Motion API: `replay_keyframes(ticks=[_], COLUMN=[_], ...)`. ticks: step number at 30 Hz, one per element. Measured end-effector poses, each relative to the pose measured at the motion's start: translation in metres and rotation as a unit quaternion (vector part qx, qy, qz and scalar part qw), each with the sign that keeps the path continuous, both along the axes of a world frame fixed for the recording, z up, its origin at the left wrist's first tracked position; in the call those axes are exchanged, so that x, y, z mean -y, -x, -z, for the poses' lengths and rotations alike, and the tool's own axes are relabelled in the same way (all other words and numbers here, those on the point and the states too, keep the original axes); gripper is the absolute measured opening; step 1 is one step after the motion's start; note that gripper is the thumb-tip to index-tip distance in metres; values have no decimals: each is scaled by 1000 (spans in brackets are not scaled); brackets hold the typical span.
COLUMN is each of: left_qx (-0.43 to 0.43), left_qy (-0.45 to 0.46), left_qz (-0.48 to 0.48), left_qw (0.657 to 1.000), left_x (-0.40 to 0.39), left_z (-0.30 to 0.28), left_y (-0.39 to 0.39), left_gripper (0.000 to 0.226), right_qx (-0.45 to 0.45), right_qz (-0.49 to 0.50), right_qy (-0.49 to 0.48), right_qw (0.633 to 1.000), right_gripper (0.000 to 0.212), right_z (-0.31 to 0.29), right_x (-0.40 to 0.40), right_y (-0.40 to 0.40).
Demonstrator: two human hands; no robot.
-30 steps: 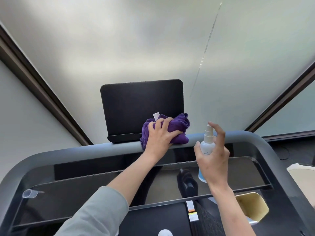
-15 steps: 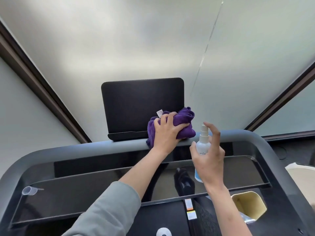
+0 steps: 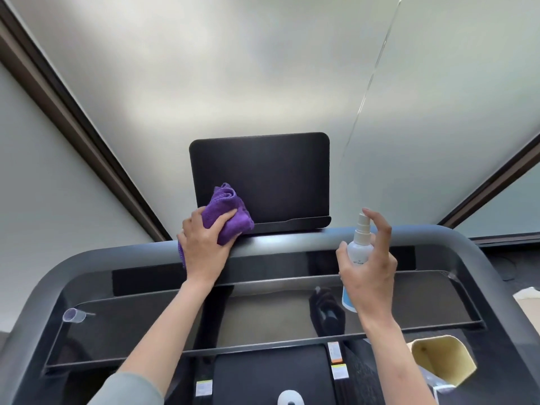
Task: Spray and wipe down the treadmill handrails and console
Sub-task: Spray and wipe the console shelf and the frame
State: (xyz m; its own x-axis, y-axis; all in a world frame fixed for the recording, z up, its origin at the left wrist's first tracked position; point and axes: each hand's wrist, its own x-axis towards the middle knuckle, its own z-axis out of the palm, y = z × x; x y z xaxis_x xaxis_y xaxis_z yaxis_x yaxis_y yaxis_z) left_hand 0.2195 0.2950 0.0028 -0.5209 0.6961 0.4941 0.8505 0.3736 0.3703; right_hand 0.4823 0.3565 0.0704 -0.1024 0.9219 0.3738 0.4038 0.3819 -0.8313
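Observation:
My left hand [image 3: 204, 247] presses a bunched purple cloth [image 3: 226, 211] onto the grey front handrail [image 3: 292, 244] of the treadmill, at the lower left corner of the black console screen [image 3: 263, 173]. My right hand [image 3: 368, 270] holds a small white spray bottle [image 3: 361, 247] upright to the right of the screen, above the handrail, with the index finger raised beside the nozzle. The glossy black console panel [image 3: 263, 314] lies below both hands.
A clear small cap [image 3: 73, 315] lies on the left of the console panel. A pale yellow holder [image 3: 444, 361] sits at lower right. A frosted window fills the view behind the screen, framed by dark bars on both sides.
My left hand has slid the cloth left along the handrail, from the screen's right side to its left corner. The right hand with the bottle stays right of the screen.

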Motion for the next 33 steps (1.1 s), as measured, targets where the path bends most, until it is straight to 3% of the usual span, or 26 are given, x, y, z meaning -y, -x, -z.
replay_keyframes(ticks=[4,8,12,18,22,25,28,33], left_qx=[-10,-49,-60,-39,9,0,-29,-52], left_qy=[-51,26,63,88,34,17,88,112], left_qz=[49,108,127,36,-24,46,122,106], left_qw=[997,993,988,995,999,999,988,987], left_x=[-32,-59,-46,8,29,18,12,46], left_z=[-16,-3,5,2,-16,-17,8,28], left_y=[-38,-73,-45,7,16,-14,-45,-23], left_gripper=[39,48,50,46,45,48,52,54], right_qx=[-1,13,8,-1,0,6,17,20], right_qz=[-1,-13,-26,-40,-49,-41,-41,-46], right_qy=[3,1,-2,0,10,12,11,13], right_qw=[1000,1000,1000,999,999,999,999,999], right_gripper=[64,65,64,65,64,64,64,63], right_z=[3,3,-2,-6,-2,-1,-1,-1], right_x=[3,5,4,11,20,25,27,30], right_y=[2,10,23,32,30,29,28,29])
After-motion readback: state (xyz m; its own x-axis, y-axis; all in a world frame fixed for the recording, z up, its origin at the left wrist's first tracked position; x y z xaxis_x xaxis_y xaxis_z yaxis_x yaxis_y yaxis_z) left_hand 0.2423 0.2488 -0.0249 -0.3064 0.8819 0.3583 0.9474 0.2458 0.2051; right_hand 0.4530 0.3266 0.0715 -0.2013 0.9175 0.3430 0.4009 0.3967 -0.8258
